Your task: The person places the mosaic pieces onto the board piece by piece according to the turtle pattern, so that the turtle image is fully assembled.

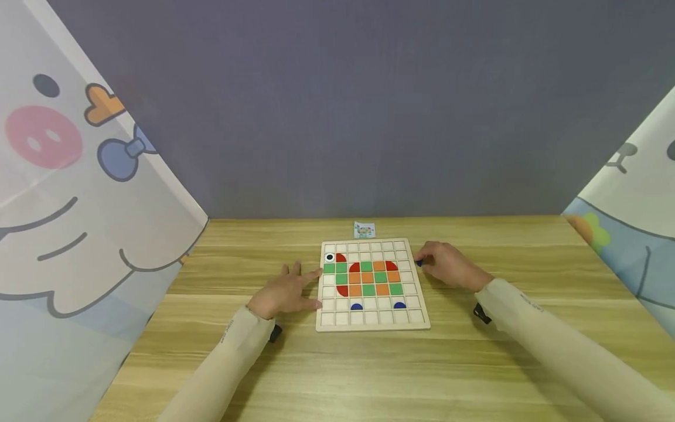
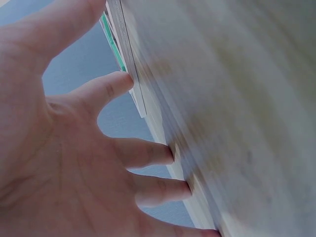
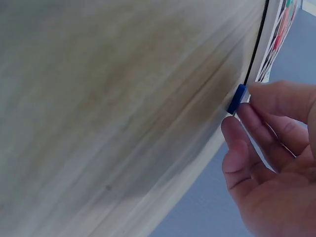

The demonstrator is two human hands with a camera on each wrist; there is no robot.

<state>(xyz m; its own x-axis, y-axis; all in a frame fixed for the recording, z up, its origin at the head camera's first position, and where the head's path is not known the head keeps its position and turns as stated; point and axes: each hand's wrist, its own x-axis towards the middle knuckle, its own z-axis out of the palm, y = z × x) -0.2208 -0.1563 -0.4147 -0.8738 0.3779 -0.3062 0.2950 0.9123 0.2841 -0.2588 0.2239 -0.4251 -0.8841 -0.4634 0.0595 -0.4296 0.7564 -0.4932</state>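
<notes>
A square pale wooden grid board (image 1: 369,329) lies on the table, bearing green, orange and red tiles, an eye tile (image 1: 330,258) and two blue half-round tiles, one of them (image 1: 399,305) at the lower right. My left hand (image 1: 285,293) rests with spread fingers at the board's left edge; the left wrist view shows its index finger (image 2: 111,89) touching that edge and the other fingertips on the table. Just right of the board, my right hand (image 1: 448,265) pinches a small blue tile (image 3: 237,99) between thumb and fingers. Its full shape is partly hidden.
A small printed card (image 1: 364,230) lies behind the board. The wooden table (image 1: 369,375) ends at a grey back panel (image 1: 369,117). Cartoon-printed cloths hang at both sides. A dark strap piece (image 1: 482,313) shows under the right wrist.
</notes>
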